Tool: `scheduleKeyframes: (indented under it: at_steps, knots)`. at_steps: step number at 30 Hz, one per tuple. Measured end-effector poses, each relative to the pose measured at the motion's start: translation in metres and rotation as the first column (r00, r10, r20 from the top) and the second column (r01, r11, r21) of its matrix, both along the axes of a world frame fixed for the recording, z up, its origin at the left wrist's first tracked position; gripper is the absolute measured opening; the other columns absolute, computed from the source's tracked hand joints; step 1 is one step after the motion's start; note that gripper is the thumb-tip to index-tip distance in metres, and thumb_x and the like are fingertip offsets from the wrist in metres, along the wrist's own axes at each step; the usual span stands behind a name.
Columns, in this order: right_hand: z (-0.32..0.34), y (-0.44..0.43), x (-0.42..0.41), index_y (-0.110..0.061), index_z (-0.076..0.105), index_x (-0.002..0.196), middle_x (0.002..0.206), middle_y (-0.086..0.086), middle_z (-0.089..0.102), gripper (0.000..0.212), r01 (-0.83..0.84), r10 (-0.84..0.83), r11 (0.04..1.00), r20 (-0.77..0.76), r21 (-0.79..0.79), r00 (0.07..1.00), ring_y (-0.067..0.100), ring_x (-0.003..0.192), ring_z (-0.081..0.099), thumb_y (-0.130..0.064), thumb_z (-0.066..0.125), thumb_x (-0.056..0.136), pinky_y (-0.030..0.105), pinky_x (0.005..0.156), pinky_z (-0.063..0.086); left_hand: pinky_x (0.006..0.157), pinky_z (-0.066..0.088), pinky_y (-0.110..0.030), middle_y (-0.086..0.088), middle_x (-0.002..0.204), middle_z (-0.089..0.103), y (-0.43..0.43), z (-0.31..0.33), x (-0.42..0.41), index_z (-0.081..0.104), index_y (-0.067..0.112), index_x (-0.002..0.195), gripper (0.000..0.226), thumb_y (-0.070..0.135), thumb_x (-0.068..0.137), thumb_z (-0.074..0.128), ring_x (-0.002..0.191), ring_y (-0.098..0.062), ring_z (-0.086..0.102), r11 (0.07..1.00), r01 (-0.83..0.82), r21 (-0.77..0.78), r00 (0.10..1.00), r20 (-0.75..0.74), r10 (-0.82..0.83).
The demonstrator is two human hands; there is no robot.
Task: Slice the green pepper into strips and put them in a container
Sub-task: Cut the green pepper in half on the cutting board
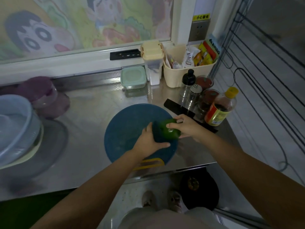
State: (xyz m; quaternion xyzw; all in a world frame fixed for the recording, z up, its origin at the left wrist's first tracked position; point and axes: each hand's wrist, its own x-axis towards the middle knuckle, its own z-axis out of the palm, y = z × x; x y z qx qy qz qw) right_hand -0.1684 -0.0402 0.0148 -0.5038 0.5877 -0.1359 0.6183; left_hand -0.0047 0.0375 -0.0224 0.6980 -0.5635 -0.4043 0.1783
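Head view, the only one. The glossy green pepper (170, 129) is centre frame, over the right part of the round blue plastic chopping board (122, 136). Can't tell if it touches the board.

The left hand (148, 141) wraps the pepper's darker left side, thumb underneath. That dark patch looks like shaded pepper, not certain. The right hand (187, 126) pinches the right end with curled fingers. Both grips are clenched on the pepper, no knife in hand.

My read: the person is orienting or steadying it on the board before a first cut. No strips visible, so slicing is not started.

A flat black knife-like object (179, 108) lies on the steel tabletop (92, 103) just right of the board, close behind the right hand. It's likely parked there for a short reach. It's blurred, so I can't confirm it's a knife.

A mint-green square lidded box (133, 77) stands upper centre by the back wall, lid on. It's the probable target container and would need opening.

Edges and room:
- **Near edge:** the board's yellow handle (148, 163) sits at the near tabletop edge, lower centre, so there's little margin toward the person.
- **Right of board:** crowded with a yellow-capped brown sauce bottle (221, 108), a metal shaker (195, 90) and a cream plastic basket of packets (178, 76).
- **Left of board:** open steel runs to the pale stacked basins (14, 113) at left frame. The best room for moving is there and toward the back.
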Motion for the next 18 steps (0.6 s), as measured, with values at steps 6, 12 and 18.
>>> scheduleKeyframes:
  at_steps: [6, 12, 18]
  knots:
    - [-0.005, 0.003, 0.003, -0.016, 0.053, 0.122, 0.121, 0.009, 0.059, 0.042, -0.029, 0.026, 0.999, 0.154, 0.019, 0.988, 0.022, 0.107, 0.061, -0.041, 0.06, 0.089, 0.038, 0.091, 0.052, 0.09, 0.035, -0.017, -0.003, 0.128, 0.05, -0.013, 0.012, -0.003, 0.037, 0.014, 0.133, 0.092, 0.032, 0.059, 0.087, 0.115, -0.016, 0.049, 0.977, -0.009, -0.213, 1.0, 0.004, 0.011]
    - [-0.022, -0.011, -0.038, -0.014, 0.038, 0.138, 0.132, 0.016, 0.046, 0.049, -0.396, 0.001, 0.799, -0.657, -0.453, 0.754, 0.03, 0.119, 0.048, -0.014, 0.053, 0.092, 0.04, 0.098, 0.044, 0.084, 0.039, -0.022, -0.002, 0.116, 0.049, -0.012, 0.009, 0.016, 0.038, 0.013, 0.119, 0.081, 0.028, 0.058, 0.088, 0.101, -0.011, 0.048, 0.984, -0.078, -0.158, 0.994, 0.062, 0.088]
    - [-0.041, -0.017, -0.035, -0.01, 0.03, 0.138, 0.134, 0.02, 0.042, 0.053, -0.517, 0.069, 0.826, -0.87, -0.224, 0.488, 0.034, 0.121, 0.044, -0.005, 0.051, 0.089, 0.04, 0.091, 0.045, 0.086, 0.04, -0.023, -0.009, 0.121, 0.046, -0.003, 0.004, 0.023, 0.036, 0.01, 0.124, 0.083, 0.029, 0.062, 0.086, 0.106, -0.018, 0.051, 0.973, -0.126, -0.194, 0.981, 0.123, 0.151]
